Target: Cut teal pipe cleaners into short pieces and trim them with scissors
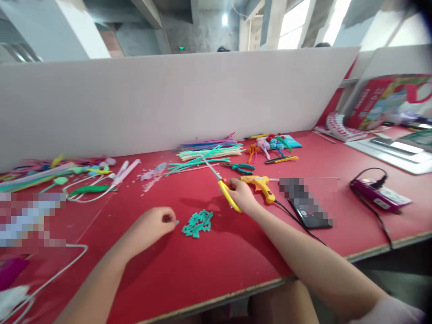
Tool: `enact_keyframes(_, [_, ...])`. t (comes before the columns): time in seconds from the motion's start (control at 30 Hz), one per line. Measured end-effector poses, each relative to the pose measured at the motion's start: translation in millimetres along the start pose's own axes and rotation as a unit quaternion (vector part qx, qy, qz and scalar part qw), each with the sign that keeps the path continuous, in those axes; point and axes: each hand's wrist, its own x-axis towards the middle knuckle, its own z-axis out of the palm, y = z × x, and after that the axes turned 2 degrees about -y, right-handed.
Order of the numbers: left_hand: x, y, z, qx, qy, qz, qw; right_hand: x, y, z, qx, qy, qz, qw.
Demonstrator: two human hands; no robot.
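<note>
My right hand (241, 194) is closed around the yellow handles of a pair of scissors (223, 188), whose blades point up and to the left over the table. A tiny teal pipe cleaner piece (177, 222) sticks out at the fingertips of my left hand (158, 225), which is pinched together. Between my hands lies a small heap of short, cut teal pipe cleaner pieces (198, 223). Beyond the scissors, long teal pipe cleaners (202, 164) are spread beside bundles of other colours.
A yellow hot glue gun (261, 186), teal-handled pliers (240, 168) and a black phone-like device (305, 204) lie to the right. A purple box with a cable (380, 193) sits farther right. White cords (84, 198) and craft strips cover the left. A white partition (162, 103) stands behind.
</note>
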Motion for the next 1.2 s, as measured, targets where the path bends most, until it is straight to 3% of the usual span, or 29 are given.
enact_keyframes(0.07, [17.8, 8.9, -2.8, -0.059, 0.034, 0.019, 0.997, 0.9, -6.2, 8.0, 0.022, -0.03, 0.012, 0.999])
enact_keyframes(0.13, [35.9, 22.6, 3.3, -0.165, 0.025, 0.037, 0.985, 4.2, -13.9, 16.6, 0.052, -0.068, 0.027, 0.996])
enact_keyframes(0.23, [53.6, 40.0, 25.0, -0.272, 0.034, 0.033, 0.961, 9.3, -20.8, 26.1, 0.093, -0.1, 0.038, 0.99])
enact_keyframes(0.33, [56.0, 42.4, 46.2, -0.319, 0.04, 0.013, 0.947, 7.5, -16.3, 30.0, 0.123, -0.103, 0.042, 0.986])
enact_keyframes(0.5, [48.0, 31.2, 57.7, -0.335, -0.003, 0.007, 0.942, -5.8, -3.8, 31.6, 0.149, -0.111, 0.046, 0.982])
enact_keyframes(0.7, [43.0, 32.1, 58.9, -0.325, -0.008, 0.035, 0.945, -13.5, -10.6, 33.2, 0.139, -0.1, 0.017, 0.985])
enact_keyframes(1.07, [30.2, 47.7, 60.2, -0.278, 0.047, 0.036, 0.959, -26.7, -24.6, 22.1, 0.031, -0.061, -0.034, 0.997])
enact_keyframes(1.2, [31.6, 50.8, 60.0, -0.345, 0.065, 0.019, 0.936, -22.8, -22.0, 21.3, 0.004, -0.048, -0.048, 0.998])
